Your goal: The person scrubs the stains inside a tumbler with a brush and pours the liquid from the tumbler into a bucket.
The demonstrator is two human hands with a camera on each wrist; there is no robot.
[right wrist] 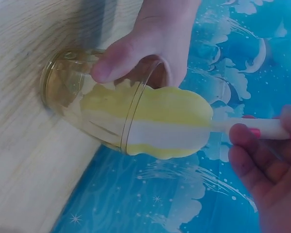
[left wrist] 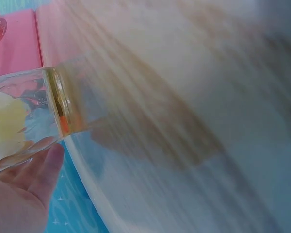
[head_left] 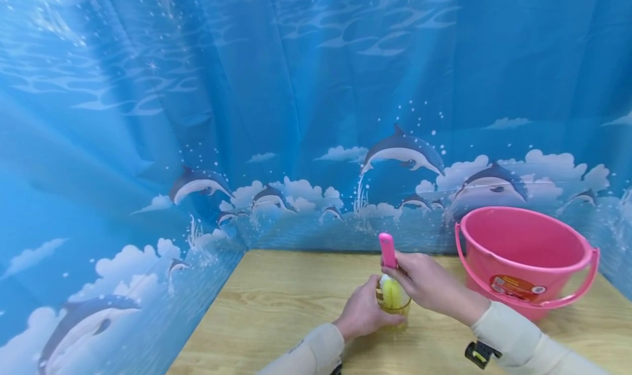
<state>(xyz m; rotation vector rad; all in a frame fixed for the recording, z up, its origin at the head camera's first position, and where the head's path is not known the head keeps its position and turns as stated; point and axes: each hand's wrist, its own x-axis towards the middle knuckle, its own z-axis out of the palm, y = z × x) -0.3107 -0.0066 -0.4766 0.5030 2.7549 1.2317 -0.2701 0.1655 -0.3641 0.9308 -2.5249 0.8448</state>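
The glass cup [head_left: 402, 311] is held mouth upward over the bench [head_left: 276, 298]; whether its base is touching cannot be told. It is clasped from the left by the left grip [head_left: 367, 312], the thumb being laid along the near side and the fingers curved round behind. A sponge brush [head_left: 388, 250] is grasped by its handle in the right grip [head_left: 434, 284], which is held above the cup from the right, thumb and fingers closed on the handle and its pink end pointed upward. The yellow-and-white sponge head [right wrist: 169, 124] is lodged partly inside the cup, partly above the rim. Both forearms, covered by pale sleeves [head_left: 518, 331], are angled inward. To the right, a pink bucket [head_left: 518, 238] is stood on the bench.
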